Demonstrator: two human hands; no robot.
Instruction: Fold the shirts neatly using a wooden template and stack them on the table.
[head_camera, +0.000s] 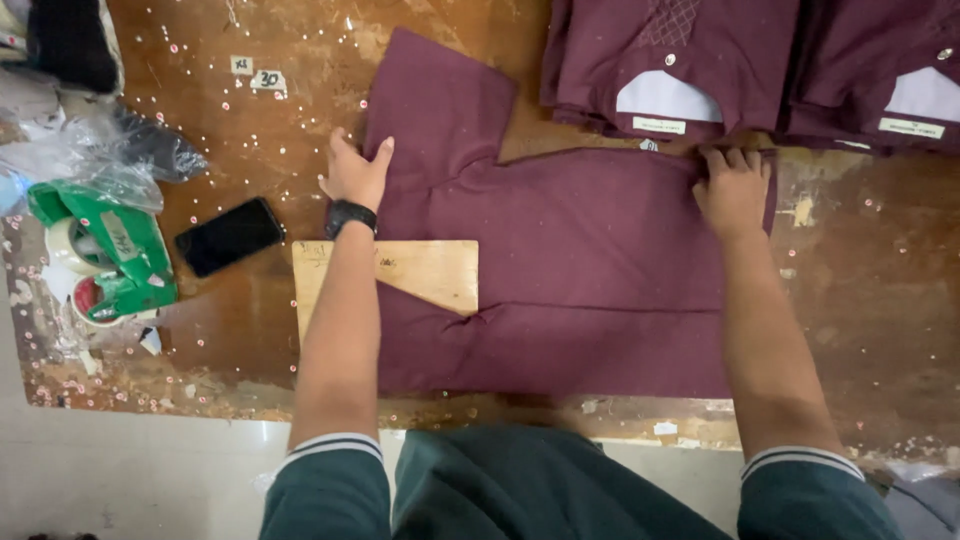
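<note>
A green tape dispenser (105, 255) and a black phone (229, 235) are lying at the left of the worn bench (860, 300). The left hand (355, 172) is pressing flat, fingers spread and gripping nothing, on the maroon shirt (590, 270) beside its sleeve. A wooden folding board (425, 272) is sitting on the shirt. The right hand (735, 188) is pinching the shirt's far edge with curled fingers. Folded maroon shirts (670, 65) are stacked beyond. Folding looks midway; the sleeve seemingly needs turning inward.
</note>
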